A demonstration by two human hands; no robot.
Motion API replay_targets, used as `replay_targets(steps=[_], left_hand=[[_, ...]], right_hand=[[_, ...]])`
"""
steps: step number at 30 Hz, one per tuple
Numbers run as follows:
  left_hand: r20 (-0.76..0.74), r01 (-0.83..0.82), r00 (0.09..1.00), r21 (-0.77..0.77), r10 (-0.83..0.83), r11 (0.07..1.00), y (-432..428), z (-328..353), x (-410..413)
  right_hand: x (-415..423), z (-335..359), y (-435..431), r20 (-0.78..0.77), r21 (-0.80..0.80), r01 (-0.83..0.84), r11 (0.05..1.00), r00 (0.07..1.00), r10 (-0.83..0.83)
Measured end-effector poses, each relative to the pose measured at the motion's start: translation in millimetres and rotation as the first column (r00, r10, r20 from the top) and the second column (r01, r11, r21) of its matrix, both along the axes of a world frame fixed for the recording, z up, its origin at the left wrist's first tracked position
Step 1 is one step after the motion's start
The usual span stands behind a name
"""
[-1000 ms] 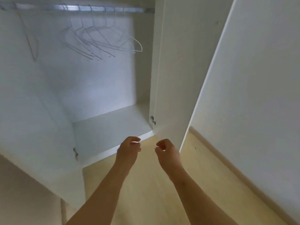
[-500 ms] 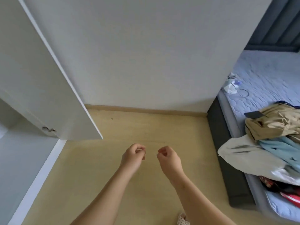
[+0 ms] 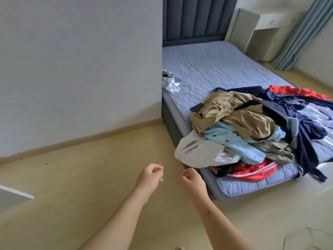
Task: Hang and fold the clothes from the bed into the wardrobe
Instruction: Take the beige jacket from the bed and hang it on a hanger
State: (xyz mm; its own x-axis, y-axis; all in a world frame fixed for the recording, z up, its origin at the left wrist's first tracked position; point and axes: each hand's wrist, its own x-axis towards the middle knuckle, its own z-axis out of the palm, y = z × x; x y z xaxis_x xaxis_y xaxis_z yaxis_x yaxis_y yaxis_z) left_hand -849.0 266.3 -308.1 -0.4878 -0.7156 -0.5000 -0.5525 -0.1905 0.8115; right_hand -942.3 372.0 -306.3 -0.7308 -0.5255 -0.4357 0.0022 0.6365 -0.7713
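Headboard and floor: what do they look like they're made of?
Headboard: probably padded fabric, dark blue-grey and matte, judging by its soft vertical channels. Floor: seemingly pale wood or laminate, smooth with a slight sheen; grain too faint to tell.

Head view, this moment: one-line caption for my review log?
Empty, loosely curled left hand and right hand hover over the floor near the clothes pile on the bed.

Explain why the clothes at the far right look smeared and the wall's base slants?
Head view: blur smears the red garment and navy clothes near the right edge; the wide-angle lens tilts the skirting board; lighting is soft daylight, with pale glare on the floor at right.
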Motion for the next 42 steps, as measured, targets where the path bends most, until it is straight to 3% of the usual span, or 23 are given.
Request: replay_targets(steps=[13, 20, 30, 37, 42], left_hand=[[0.055, 0.23, 0.971, 0.021, -0.231, 0.973, 37.4, -9.5, -162.0], [0.013, 0.296, 0.955, 0.019, -0.296, 0.955, -1.8, -13.5, -284.3], [0.047, 0.475, 0.878, 0.035, -0.476, 0.879, -31.6, -9.7, -441.9], [0.095, 0.448, 0.888, 0.037, -0.449, 0.893, -4.5, -35.8, -521.0], [0.244, 0.366, 0.898, 0.045, -0.366, 0.929, 28.8, -71.6, -566.8]], right_hand=[[-132.8, -21.2, 58.0, 0.107, 0.004, 0.291, 0.957, 0.951, -0.289], [-247.1, -20.8, 34.8, 0.03, -0.01, 0.327, 0.945, 0.945, -0.326], [-372.1, -23.0, 21.1, 0.078, 0.015, 0.489, 0.872, 0.869, -0.489], [-452.7, -41.0, 51.3, 0.163, 0.051, 0.49, 0.87, 0.855, -0.492], [-524.1, -53.9, 86.4, 0.167, 0.093, 0.404, 0.91, 0.895, -0.414]])
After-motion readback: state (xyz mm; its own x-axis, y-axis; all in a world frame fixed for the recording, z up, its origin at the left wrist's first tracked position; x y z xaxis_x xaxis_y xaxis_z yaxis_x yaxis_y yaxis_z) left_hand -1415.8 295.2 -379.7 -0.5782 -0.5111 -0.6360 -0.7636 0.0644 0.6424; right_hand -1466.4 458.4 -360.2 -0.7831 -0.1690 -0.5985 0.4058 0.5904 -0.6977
